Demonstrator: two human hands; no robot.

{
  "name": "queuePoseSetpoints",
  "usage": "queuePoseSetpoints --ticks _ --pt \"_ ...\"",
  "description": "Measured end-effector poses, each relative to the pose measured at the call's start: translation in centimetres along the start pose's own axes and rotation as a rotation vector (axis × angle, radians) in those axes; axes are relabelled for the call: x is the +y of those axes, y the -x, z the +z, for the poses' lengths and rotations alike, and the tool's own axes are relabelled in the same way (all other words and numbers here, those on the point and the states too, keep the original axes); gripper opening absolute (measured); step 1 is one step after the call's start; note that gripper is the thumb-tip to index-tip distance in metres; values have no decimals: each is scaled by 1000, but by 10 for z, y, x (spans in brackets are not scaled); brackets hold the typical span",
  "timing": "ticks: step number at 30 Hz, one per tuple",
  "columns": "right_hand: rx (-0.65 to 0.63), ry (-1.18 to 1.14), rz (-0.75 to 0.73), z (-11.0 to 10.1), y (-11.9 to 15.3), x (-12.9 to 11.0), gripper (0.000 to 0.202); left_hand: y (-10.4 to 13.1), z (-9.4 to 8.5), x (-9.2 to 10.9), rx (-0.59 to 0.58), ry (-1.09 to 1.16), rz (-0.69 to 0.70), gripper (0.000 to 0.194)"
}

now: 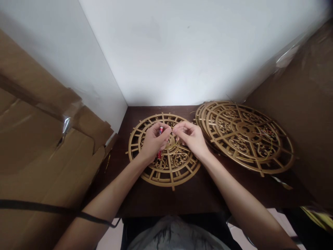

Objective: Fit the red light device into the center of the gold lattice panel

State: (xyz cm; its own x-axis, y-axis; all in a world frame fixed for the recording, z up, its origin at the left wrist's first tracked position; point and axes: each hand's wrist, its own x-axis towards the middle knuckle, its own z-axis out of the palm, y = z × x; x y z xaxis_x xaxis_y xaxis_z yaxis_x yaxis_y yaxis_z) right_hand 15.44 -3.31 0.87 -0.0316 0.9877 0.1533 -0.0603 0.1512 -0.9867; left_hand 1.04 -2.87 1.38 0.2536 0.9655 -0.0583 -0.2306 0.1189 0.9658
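A round gold openwork panel [171, 184], with scrollwork and a hub at its centre, lies flat on the dark table under both hands. My left hand [155, 140] is closed around a slim red stick-like thing [159, 155]; red parts with silvery ends show above and below the fingers, and I cannot tell whether it is one piece or two. The thumb and forefinger of my right hand [191, 137] are pinched, almost touching the left fingertips above the hub. From this pinch a thin yellow wire [177, 141] seems to curve down; the fingers hide its end.
At the right, several similar gold panels [244, 129] lie in a slanting stack on the dark table [166, 205]. Cardboard [47, 166] stands on the left, with more brown cardboard [307, 104] on the right. A white wall [171, 62] rises behind. A black cord [52, 207] crosses lower left.
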Motion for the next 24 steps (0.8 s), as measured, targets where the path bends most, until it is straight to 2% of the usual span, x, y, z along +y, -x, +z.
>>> queuePoseSetpoints --ticks 5,24 --pt "-42 6 23 0 0 1 19 0 0 -2 7 -32 43 15" --pt "-3 86 -21 0 1 -3 16 0 2 -1 24 -103 91 14"
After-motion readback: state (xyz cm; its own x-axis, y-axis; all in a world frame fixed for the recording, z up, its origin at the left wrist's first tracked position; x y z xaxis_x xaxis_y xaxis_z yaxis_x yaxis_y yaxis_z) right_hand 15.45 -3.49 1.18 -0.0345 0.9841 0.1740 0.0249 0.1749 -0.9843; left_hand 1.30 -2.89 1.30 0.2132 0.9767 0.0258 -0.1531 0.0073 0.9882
